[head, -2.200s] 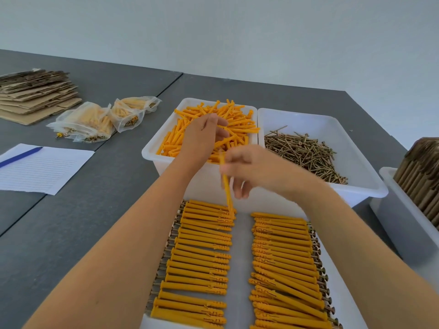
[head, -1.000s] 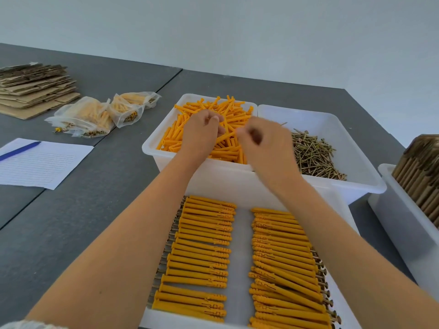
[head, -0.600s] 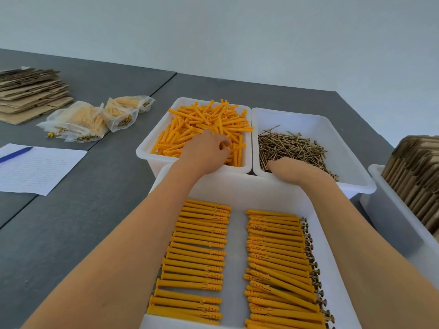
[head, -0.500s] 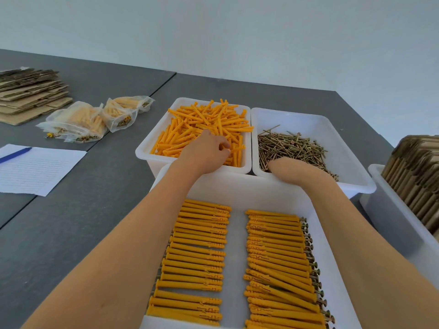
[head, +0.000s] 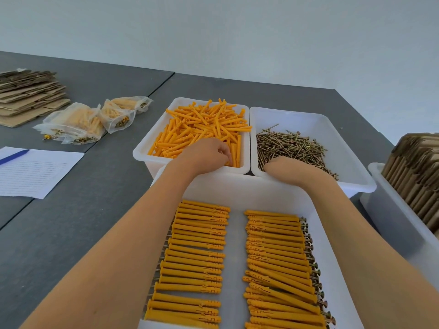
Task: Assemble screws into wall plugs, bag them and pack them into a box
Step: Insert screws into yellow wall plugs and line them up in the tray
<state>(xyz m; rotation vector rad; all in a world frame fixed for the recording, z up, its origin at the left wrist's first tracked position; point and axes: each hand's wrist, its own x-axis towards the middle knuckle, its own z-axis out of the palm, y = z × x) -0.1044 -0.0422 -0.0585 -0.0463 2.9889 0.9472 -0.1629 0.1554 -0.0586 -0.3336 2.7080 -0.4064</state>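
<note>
My left hand (head: pixel 205 155) reaches into the white bin (head: pixel 142 157) of loose orange wall plugs (head: pixel 202 124), its fingers curled and pinching a plug at the bin's near right corner. My right hand (head: pixel 287 166) dips into the neighbouring white bin (head: pixel 356 184) of brass screws (head: pixel 292 143); its fingers are hidden under the back of the hand. In front, a white tray (head: pixel 237 191) holds two rows of plugs with screws in them, a left row (head: pixel 197 252) and a right row (head: pixel 275 257).
Several filled clear bags (head: pixel 71 122) lie at the left on the grey table (head: pixel 71 233). Behind them sits a stack of flat cardboard (head: pixel 28 96). Lined paper (head: pixel 33 172) with a blue pen (head: pixel 14 154) lies nearer. A white bin (head: pixel 392 222) with folded cartons (head: pixel 415 167) stands at the right.
My right hand set an assembled plug over the tray, then moved to the screw bin. My left hand stayed in the plug bin. Little has shifted in the last half second.
</note>
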